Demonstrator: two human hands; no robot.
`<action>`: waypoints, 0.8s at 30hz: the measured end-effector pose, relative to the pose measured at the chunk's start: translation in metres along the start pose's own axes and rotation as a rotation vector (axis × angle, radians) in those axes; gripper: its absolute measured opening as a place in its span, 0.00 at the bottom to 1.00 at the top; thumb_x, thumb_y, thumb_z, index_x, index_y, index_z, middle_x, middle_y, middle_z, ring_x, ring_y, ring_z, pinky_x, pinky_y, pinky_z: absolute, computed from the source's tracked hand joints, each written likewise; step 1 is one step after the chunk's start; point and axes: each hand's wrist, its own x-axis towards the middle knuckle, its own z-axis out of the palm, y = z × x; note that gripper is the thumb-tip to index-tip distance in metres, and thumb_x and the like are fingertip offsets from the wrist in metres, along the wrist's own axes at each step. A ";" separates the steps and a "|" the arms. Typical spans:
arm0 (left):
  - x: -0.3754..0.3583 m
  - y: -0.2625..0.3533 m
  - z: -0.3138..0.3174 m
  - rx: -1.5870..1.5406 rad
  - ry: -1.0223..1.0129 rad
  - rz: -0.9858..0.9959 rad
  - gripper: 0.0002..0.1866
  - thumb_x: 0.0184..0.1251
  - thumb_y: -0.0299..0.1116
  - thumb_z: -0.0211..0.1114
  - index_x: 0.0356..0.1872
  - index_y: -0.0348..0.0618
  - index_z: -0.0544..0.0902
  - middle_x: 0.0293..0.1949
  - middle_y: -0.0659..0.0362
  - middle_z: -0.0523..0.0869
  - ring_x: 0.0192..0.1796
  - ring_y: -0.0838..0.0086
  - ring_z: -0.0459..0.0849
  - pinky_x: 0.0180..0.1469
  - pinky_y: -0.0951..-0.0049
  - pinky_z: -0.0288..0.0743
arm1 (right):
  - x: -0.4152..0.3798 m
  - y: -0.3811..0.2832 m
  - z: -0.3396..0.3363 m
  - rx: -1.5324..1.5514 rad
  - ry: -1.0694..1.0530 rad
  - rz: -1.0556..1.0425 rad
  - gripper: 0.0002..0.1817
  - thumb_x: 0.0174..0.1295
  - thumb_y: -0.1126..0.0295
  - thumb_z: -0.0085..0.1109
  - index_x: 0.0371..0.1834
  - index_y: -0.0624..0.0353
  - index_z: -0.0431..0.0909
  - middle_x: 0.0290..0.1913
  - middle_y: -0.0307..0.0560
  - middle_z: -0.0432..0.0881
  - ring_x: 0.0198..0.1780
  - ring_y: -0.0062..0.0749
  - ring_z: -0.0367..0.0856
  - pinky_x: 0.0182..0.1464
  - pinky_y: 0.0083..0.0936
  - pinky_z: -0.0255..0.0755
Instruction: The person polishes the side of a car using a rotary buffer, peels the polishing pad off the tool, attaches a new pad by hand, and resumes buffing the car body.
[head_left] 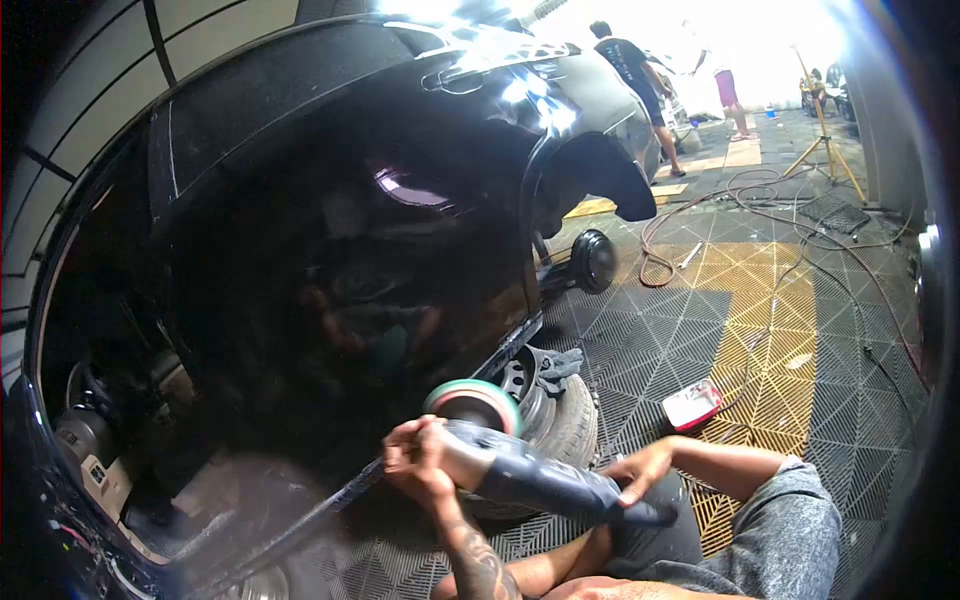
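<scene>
Both of my hands hold a polisher (pixel 545 483), a long dark machine lying slantwise across the lower middle of the view. My left hand (pixel 420 462) is closed around its head end, just beneath the round green-edged pad (pixel 474 404). Farther back, my right hand (pixel 645 470) wraps the rear of the body. The pad is tilted up close to the lower edge of the glossy black car body panel (pixel 400 270), which mirrors light and a blurred reflection. Behind the polisher, a tire (pixel 572 428) lies on the floor with a grey glove (pixel 558 370) on top.
A red-rimmed tray (pixel 693 405) sits on the tiled floor (pixel 650 340) to the right. Hoses (pixel 745 192) and cables snake beyond it, near a wrench (pixel 690 256). A bare wheel hub (pixel 594 262) juts from the car. Two people and a yellow tripod (pixel 825 140) stand farther back.
</scene>
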 end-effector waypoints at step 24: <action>-0.040 0.095 -0.034 -0.557 -0.685 0.044 0.39 0.74 0.56 0.64 0.74 0.38 0.68 0.42 0.60 0.77 0.33 0.71 0.71 0.39 0.66 0.67 | -0.222 0.107 0.188 0.243 1.738 0.881 0.44 0.36 0.54 0.82 0.57 0.70 0.79 0.35 0.44 0.82 0.30 0.28 0.78 0.38 0.28 0.75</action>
